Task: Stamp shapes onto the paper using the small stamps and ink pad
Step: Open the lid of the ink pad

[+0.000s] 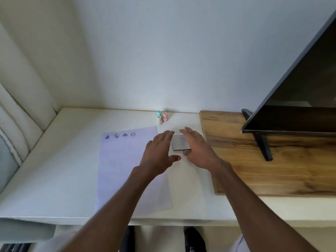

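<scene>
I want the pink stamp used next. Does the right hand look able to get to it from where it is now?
Probably yes. The right hand hovers open over the ink pad, and the pink stamp stands upright just beyond its fingertips, bunched with the teal stamp and cream stamp; nothing lies between.

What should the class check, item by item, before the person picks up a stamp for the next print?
1. Ink pad uncovered: cannot tell; it sits between both hands, grey surface showing.
2. Left hand free: ok, open, holding nothing.
3. Right hand free: ok, open.
4. Stamps upright: ok, three clustered behind the pad.
5. Paper has room: ok, four prints along the far edge only.
</scene>
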Demonstrator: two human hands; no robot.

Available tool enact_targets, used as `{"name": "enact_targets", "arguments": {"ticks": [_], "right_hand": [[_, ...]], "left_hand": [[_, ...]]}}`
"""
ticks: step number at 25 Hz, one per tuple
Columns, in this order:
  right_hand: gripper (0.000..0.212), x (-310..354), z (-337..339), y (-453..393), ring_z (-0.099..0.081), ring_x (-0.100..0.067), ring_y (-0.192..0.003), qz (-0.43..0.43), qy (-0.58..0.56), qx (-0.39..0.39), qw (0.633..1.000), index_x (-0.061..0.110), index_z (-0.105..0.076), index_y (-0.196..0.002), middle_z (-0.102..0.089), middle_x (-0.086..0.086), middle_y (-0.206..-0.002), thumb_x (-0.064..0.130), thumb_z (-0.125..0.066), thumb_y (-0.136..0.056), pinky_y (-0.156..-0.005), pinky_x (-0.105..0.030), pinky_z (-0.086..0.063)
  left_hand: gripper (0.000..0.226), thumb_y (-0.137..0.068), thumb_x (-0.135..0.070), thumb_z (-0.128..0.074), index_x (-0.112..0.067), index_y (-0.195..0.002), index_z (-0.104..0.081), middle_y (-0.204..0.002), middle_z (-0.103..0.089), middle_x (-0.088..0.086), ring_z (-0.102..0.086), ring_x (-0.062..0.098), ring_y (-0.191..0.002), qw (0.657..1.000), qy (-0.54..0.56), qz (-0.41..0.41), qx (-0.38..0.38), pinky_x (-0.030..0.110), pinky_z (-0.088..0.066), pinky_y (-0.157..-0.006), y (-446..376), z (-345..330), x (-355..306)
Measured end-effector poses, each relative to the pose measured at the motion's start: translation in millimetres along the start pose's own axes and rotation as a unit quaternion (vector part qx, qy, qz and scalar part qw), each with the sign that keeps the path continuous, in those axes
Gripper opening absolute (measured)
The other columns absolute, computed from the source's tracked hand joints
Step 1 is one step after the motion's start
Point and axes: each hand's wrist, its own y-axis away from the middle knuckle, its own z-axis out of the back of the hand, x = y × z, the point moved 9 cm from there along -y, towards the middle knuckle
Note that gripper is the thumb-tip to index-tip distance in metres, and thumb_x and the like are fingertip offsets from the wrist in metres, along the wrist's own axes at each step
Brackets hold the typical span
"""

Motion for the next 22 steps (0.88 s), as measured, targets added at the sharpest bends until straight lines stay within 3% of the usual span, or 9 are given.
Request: {"name": "enact_targets", "arguments": {"ticks": [8, 17, 22], "right_hand": [[0.063, -5.0, 16.7, -4.7, -0.051, -0.024, -0.130, -0.004, -0.032, -0.015, 0.999, 0.021, -0.055, -0.144, -0.053, -0.001, -0.144, 0.014, -0.079, -0.086, -0.101, -0.033, -0.045], [0.065, -8.3, 16.6, -4.7, -0.053, -0.021, -0.122, -0.011, -0.053, 0.026, 0.998, 0.025, -0.059, -0.138, -0.057, 0.003, -0.137, 0.016, -0.087, -0.080, -0.090, -0.028, -0.044], [0.048, -17.7, 21.2, -2.6, -0.056, -0.018, -0.127, -0.014, -0.114, 0.040, 0.993, 0.029, -0.065, -0.135, -0.059, 0.007, -0.146, 0.019, -0.078, -0.090, -0.095, -0.026, -0.045]], "left_hand": [[0.073, -0.086, -0.029, -0.078, -0.025, -0.150, -0.043, -0.148, -0.053, -0.005, -0.051, 0.023, -0.132, 0.999, -0.017, -0.034, 0.002, 0.041, -0.045, -0.106, -23.2, -2.0, -4.0], [0.068, -0.089, -0.034, -0.074, -0.027, -0.149, -0.044, -0.149, -0.051, -0.007, -0.050, 0.020, -0.132, 0.997, 0.015, -0.069, 0.016, 0.037, -0.046, -0.105, -18.6, -2.5, 4.2], [0.068, -0.090, -0.034, -0.073, -0.028, -0.150, -0.041, -0.145, -0.054, -0.007, -0.050, 0.018, -0.132, 0.996, 0.035, -0.077, 0.039, 0.036, -0.045, -0.106, -22.2, 0.8, 10.2]]}}
